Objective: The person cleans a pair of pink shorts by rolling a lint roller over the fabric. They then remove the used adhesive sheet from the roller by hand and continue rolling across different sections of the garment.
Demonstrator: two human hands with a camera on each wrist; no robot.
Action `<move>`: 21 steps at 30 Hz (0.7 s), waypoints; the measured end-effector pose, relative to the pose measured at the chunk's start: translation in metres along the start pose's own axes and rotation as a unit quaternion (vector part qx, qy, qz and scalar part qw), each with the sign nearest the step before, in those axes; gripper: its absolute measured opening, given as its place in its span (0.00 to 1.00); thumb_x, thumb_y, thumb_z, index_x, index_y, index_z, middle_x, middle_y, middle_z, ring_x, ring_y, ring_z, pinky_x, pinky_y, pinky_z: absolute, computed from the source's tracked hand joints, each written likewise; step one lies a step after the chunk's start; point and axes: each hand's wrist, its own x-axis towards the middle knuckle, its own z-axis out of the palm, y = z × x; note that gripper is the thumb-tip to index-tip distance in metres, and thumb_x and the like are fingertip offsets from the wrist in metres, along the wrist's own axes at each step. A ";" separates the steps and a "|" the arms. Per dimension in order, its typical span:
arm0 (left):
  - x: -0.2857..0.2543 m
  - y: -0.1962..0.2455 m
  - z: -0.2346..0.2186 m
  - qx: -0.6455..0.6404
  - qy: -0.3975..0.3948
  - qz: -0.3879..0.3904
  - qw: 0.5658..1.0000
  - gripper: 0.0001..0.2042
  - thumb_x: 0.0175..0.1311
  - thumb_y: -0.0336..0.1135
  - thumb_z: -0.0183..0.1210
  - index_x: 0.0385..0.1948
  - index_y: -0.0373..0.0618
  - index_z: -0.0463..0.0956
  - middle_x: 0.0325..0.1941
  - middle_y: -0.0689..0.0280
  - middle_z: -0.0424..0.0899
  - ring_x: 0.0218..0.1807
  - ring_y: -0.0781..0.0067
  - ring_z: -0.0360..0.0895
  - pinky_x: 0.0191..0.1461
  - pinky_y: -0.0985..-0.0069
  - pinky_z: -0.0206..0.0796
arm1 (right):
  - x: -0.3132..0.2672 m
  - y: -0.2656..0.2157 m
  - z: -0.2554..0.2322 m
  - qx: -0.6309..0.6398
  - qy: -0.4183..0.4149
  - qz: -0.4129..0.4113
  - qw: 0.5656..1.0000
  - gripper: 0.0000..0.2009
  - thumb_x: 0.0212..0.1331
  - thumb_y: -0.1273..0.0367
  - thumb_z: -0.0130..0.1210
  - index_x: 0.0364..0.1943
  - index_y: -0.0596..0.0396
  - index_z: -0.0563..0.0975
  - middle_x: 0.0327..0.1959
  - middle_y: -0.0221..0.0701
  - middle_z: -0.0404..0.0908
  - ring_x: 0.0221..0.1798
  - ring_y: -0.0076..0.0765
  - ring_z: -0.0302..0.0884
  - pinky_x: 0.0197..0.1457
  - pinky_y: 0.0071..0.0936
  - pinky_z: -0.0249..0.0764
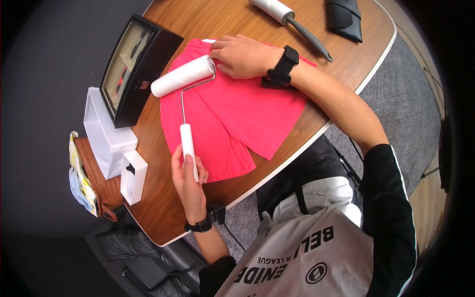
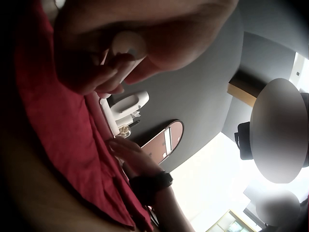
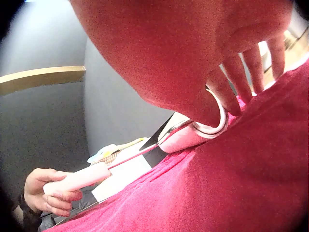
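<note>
Pink-red shorts (image 1: 257, 109) lie spread on the wooden table, with a white lint roller (image 1: 183, 76) across their upper left part. The left hand (image 1: 190, 183) grips the roller's white handle (image 1: 187, 138), thumb along it; the left wrist view shows this hand (image 2: 140, 38) around the handle's end. Beside the roller's right end, the right hand (image 1: 242, 55) rests on the shorts near the waistband, and in the right wrist view its fingers (image 3: 253, 67) reach down to the cloth. Some of the fabric is hidden under the roller and the right hand.
A black watch box (image 1: 141, 74) stands at the left, beside a white box (image 1: 106, 138), a small white box (image 1: 133, 178) and a brown woven basket (image 1: 96, 168). At the far edge lie a grey-handled lint roller (image 1: 309, 37) and a black case (image 1: 344, 20).
</note>
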 end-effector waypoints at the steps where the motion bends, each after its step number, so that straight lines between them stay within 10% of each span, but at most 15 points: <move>1: 0.000 -0.001 0.000 0.000 0.002 -0.001 1.000 0.18 0.79 0.37 0.47 0.65 0.40 0.64 0.29 0.69 0.71 0.20 0.86 0.59 0.24 0.84 0.53 | 0.000 0.000 0.000 -0.001 -0.003 0.003 1.000 0.16 0.63 0.66 0.56 0.53 0.57 0.79 0.53 0.36 0.81 0.61 0.42 0.75 0.65 0.40 0.71; 13: -0.071 -0.023 -0.028 0.024 0.031 -0.055 0.998 0.17 0.79 0.34 0.44 0.64 0.37 0.62 0.25 0.69 0.68 0.18 0.86 0.59 0.21 0.85 0.51 | 0.000 0.002 0.002 -0.003 -0.007 -0.011 1.000 0.16 0.62 0.67 0.56 0.52 0.56 0.79 0.57 0.35 0.79 0.63 0.42 0.73 0.65 0.41 0.71; 21: -0.155 -0.038 -0.068 0.049 -0.045 -0.203 0.977 0.06 0.77 0.31 0.48 0.45 0.38 0.67 0.22 0.71 0.66 0.19 0.82 0.62 0.24 0.82 0.56 | 0.001 0.001 -0.005 0.000 -0.026 -0.015 1.000 0.16 0.62 0.67 0.56 0.53 0.56 0.79 0.58 0.35 0.78 0.64 0.43 0.72 0.68 0.40 0.68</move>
